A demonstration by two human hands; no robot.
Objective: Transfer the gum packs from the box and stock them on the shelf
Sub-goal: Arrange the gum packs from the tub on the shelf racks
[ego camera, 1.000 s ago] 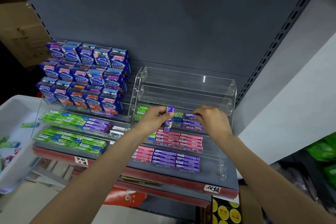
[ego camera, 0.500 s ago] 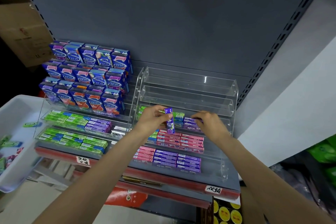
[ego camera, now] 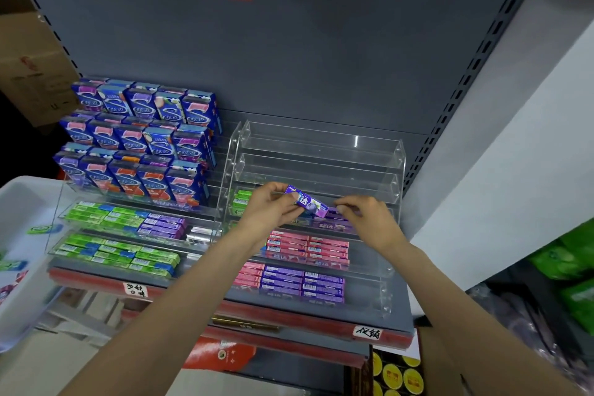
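Observation:
My left hand (ego camera: 268, 210) pinches a purple gum pack (ego camera: 307, 201) by its left end, holding it slanted over the third tier of the clear acrylic rack (ego camera: 321, 154). Just right of it, my right hand (ego camera: 368, 217) hovers with fingers curled near the pack's right tip; whether they touch it or the purple packs (ego camera: 334, 224) lying in that tier is hidden. Green packs (ego camera: 240, 202) fill the tier's left end. Pink packs (ego camera: 308, 246) and purple packs (ego camera: 302, 284) fill the lower tiers. A white box (ego camera: 22, 202) at the left edge holds loose gum packs.
A second acrylic rack (ego camera: 122, 234) on the left carries green and purple packs, with blue cartons (ego camera: 141, 144) stacked behind it. The right rack's two top tiers hold nothing. A cardboard box (ego camera: 29, 67) sits upper left. Green bags (ego camera: 569, 267) lie at the right.
My left hand has turned the purple pack from upright to a slant lying left to right. My right hand drew back from the tier toward the pack's right end.

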